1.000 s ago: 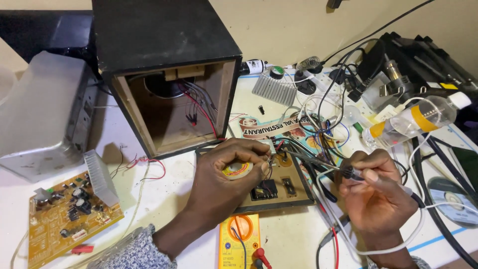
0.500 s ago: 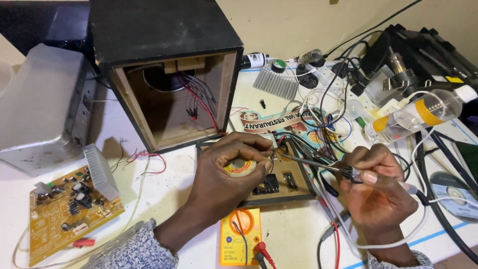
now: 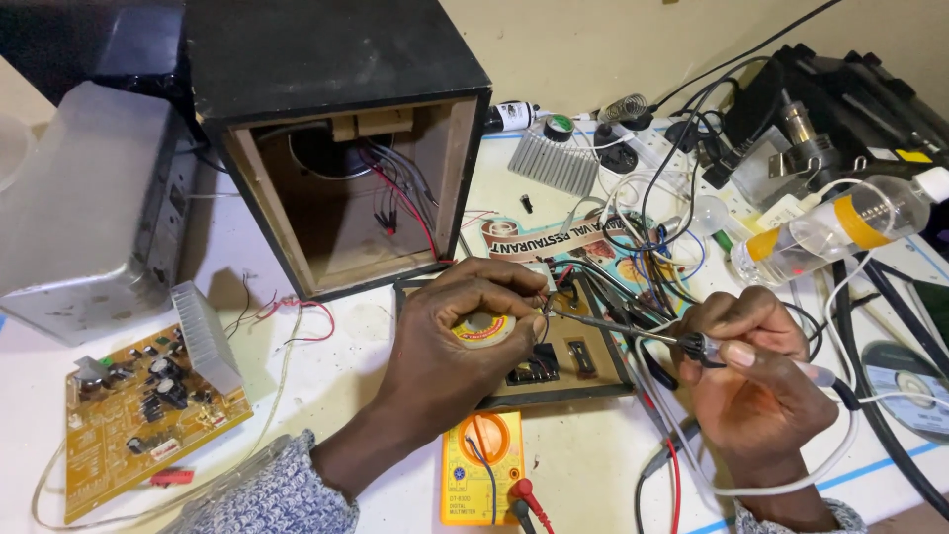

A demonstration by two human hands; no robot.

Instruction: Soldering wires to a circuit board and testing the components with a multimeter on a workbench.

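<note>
Barely shifted, right hand [image 3: 761,381] grips soldering iron [image 3: 633,331] — lengthwise, tip left; left hand [image 3: 460,341] pinches solder spool [image 3: 482,328].

Your white tabletop [image 3: 326,396] carries an open black speaker box [image 3: 336,138] at the back, a grey casing [image 3: 89,218] to its left and a yellow circuit board [image 3: 138,415] near the front left. A yellow multimeter [image 3: 481,482] lies at the front edge, a brown board [image 3: 554,361] mid-table, a clear bottle [image 3: 840,232] and a disc [image 3: 905,381] on your right.
</note>
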